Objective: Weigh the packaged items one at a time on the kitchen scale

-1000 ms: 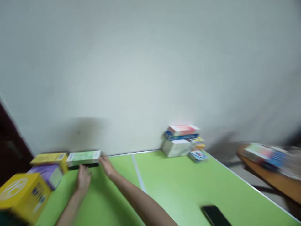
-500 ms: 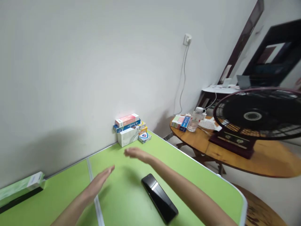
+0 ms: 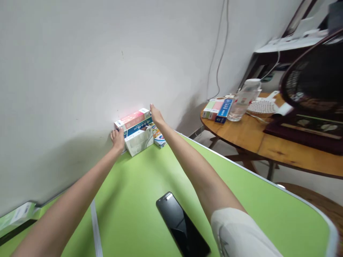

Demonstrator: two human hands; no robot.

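Note:
My left hand [image 3: 118, 139] is at the left end of a blue toothpaste box [image 3: 138, 128], fingers curled against it. At the opposite end, my right hand [image 3: 157, 115] presses the stack's right side, its fingers partly hidden behind. A pink box [image 3: 133, 119] lies on top of the blue one. Underneath is a white carton [image 3: 139, 142], which looks slightly tilted. Small yellow and white boxes [image 3: 159, 138] sit just right of the carton, partly covered by my right hand and wrist.
A black phone [image 3: 182, 225] lies on the green table [image 3: 134, 200], near my right forearm. A green and white box [image 3: 17, 217] is at the table's left edge by the wall. To the right, a wooden table [image 3: 241, 137] holds boxes, a plastic jar [image 3: 244, 101] and a fan [image 3: 311, 78].
Both hands have reached forward from above the table to the two ends of the stacked boxes. The view has shifted down and closer to the stack.

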